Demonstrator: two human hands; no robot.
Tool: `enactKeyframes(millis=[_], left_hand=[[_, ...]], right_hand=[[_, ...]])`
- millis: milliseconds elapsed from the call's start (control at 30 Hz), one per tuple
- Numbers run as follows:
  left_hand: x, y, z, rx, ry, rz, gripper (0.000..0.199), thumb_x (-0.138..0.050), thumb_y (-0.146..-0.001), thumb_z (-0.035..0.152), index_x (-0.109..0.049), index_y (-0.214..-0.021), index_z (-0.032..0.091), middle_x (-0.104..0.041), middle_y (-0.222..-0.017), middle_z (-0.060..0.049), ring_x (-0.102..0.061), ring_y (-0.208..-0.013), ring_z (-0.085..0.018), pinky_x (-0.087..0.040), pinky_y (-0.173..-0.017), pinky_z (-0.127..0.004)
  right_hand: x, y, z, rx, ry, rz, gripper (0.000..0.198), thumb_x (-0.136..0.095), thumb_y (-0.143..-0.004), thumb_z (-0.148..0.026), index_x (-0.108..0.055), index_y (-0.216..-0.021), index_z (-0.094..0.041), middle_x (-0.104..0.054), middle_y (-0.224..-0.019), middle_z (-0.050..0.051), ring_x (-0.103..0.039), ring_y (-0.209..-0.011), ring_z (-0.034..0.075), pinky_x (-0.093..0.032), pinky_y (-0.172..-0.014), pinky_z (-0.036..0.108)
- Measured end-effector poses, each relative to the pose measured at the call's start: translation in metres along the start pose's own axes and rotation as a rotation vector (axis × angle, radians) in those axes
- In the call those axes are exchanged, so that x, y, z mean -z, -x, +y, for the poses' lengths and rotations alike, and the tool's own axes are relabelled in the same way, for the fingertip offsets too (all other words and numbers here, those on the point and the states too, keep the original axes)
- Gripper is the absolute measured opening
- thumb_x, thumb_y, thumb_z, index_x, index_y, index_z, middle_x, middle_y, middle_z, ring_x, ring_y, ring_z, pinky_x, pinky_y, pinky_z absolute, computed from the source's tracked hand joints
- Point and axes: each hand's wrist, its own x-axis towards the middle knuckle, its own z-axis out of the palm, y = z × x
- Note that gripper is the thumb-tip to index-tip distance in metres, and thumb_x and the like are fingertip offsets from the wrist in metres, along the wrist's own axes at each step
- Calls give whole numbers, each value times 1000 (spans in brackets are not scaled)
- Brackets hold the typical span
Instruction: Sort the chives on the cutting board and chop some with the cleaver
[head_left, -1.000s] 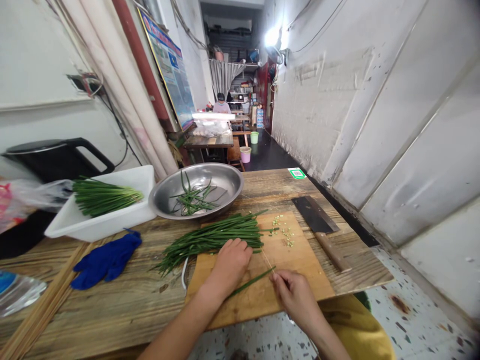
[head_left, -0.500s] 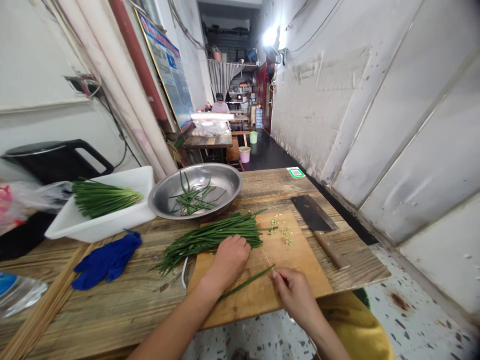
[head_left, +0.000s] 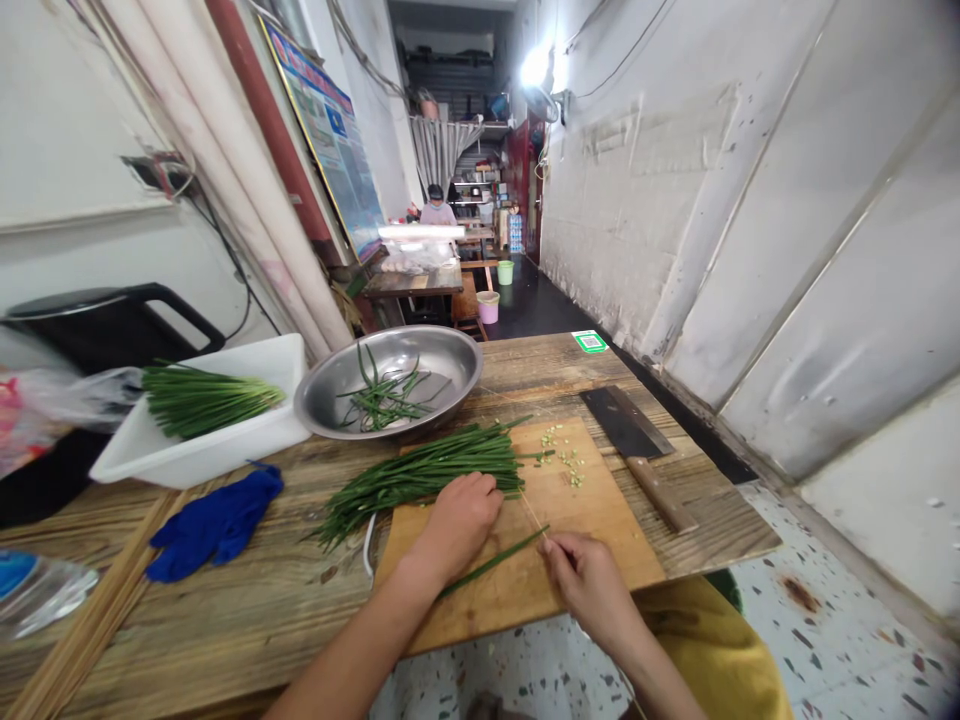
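A bundle of green chives [head_left: 435, 460] lies across the wooden cutting board [head_left: 600, 540], its cut ends toward the right. My left hand [head_left: 466, 515] rests on the near side of the bundle, fingers curled over the chives close to those ends. In the pinch of my right hand [head_left: 589, 575] is a thin bamboo skewer [head_left: 534, 514], its tip slanting up to the ends of the bundle. One loose chive [head_left: 495, 562] runs from beneath my left wrist to my right fingertips; whether it is on the skewer I cannot tell. Small pale trimmings [head_left: 574, 466] are scattered on the board.
Right of the board lies a cleaver [head_left: 626, 425]. Behind the bundle stands a steel bowl [head_left: 315, 405] with chive pieces. Further left are a white tub [head_left: 187, 462] of chives, a blue glove [head_left: 217, 520] and long bamboo sticks [head_left: 97, 610]. Another person [head_left: 437, 210] sits far back.
Both hands stay almost where they were, my right one still pinching the skewer. The view has shifted very slightly.
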Motion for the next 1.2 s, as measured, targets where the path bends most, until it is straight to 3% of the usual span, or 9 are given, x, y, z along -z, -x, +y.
enactKeyframes(millis=[133, 400, 600, 1200], left_hand=[[1, -1, 0, 30, 59, 14, 20, -42, -85, 13, -60, -76, 16, -57, -81, -7, -51, -81, -19, -37, -74, -32], [3, 3, 14, 272, 349, 243, 14, -46, -79, 17, -60, -76, 19, -62, -75, -1, -52, -79, -16, -33, -79, -33], [-8, 1, 18, 404, 472, 222, 24, -42, -86, 25, -65, -92, 23, -68, -90, -3, -56, -87, -18, -30, -82, -37], [-8, -4, 19, 509, 641, 253, 21, -47, -81, 26, -67, -82, 22, -71, -89, 0, -62, -86, -17, -36, -83, -33]], right_hand=[[1, 0, -1, -5, 7, -12, 35, -39, -88, -27, -50, -57, -17, -48, -53, -2, -45, -52, 11, -29, -51, 21], [3, 0, -5, -10, -3, -6, 36, -40, -88, -28, -50, -56, -17, -47, -52, -2, -45, -52, 12, -29, -51, 21], [1, 0, -4, 6, -13, 0, 36, -40, -88, -28, -52, -56, -17, -48, -51, -3, -45, -51, 11, -30, -50, 21], [4, -1, -5, 9, -30, -65, 31, -38, -87, -20, -52, -59, -17, -51, -55, -3, -49, -54, 12, -31, -53, 20]])
